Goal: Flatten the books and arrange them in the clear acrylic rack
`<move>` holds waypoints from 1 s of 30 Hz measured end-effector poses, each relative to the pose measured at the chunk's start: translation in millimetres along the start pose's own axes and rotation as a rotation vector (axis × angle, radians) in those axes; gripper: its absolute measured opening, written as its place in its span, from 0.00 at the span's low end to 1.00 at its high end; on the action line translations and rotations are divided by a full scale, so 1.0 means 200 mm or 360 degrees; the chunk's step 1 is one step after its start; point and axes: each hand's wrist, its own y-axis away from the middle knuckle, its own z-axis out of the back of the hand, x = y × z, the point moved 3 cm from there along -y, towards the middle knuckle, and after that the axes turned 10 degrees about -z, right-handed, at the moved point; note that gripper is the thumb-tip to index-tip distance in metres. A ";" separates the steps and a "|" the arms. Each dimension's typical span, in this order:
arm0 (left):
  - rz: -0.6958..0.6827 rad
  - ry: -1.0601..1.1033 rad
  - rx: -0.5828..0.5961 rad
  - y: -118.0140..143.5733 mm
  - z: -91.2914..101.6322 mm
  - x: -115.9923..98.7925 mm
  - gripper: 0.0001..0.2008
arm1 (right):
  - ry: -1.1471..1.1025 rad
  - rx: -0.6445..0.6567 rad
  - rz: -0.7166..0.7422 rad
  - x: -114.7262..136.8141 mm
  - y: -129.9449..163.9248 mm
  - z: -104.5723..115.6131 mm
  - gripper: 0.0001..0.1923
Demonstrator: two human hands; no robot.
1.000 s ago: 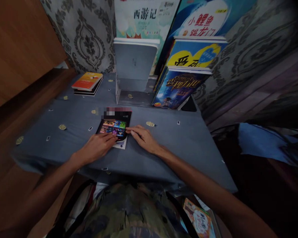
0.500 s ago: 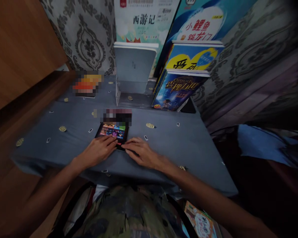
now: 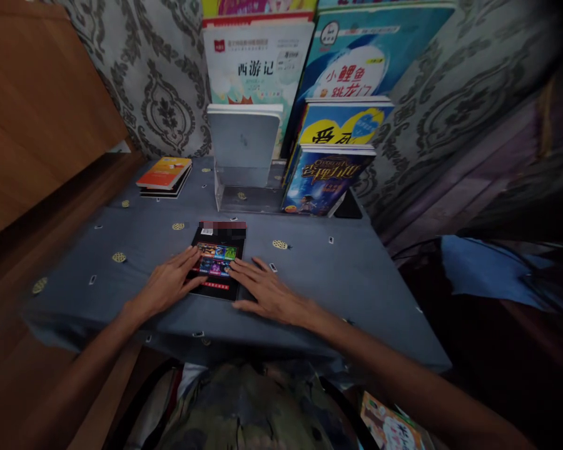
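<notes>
On blue cloth (image 3: 319, 275), black book (image 3: 216, 261), top pixelated, partly under hands (image 3: 169, 281) (image 3: 272, 295)

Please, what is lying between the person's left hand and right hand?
The head view shows a black book with colourful pictures lying between the left hand and the right hand, both touching it.

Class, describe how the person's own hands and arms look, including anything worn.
The left hand and right hand are ungloved, with no ring or watch visible. No sleeve shows on the left forearm or right forearm. The garment is mottled, dark green, camouflage-like.
</notes>
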 end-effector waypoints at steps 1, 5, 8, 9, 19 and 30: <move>-0.0053 0.0008 0.0035 0.02 0.02 -0.02 0.31 | 0.0016 0.0036 0.0028 0.01 0.04 0.00 0.38; -0.0383 0.0024 0.0265 0.16 0.07 -0.19 0.42 | 0.0059 0.0111 0.0163 0.09 0.29 -0.02 0.43; -0.0490 -0.0053 0.0406 0.27 0.05 -0.36 0.46 | 0.0123 -0.0005 0.0160 0.14 0.45 -0.06 0.30; -0.0481 -0.0126 0.0430 0.29 0.03 -0.41 0.44 | 0.0134 -0.0085 0.0146 0.15 0.48 -0.07 0.27; -0.0714 0.0100 0.0175 0.17 0.41 -0.44 0.26 | -0.0213 -0.0477 0.0180 0.13 0.42 0.11 0.22; 0.0308 0.1582 -0.0918 -0.50 0.31 -0.09 0.22 | -0.1332 -0.0694 -0.0641 -0.17 0.03 0.30 0.19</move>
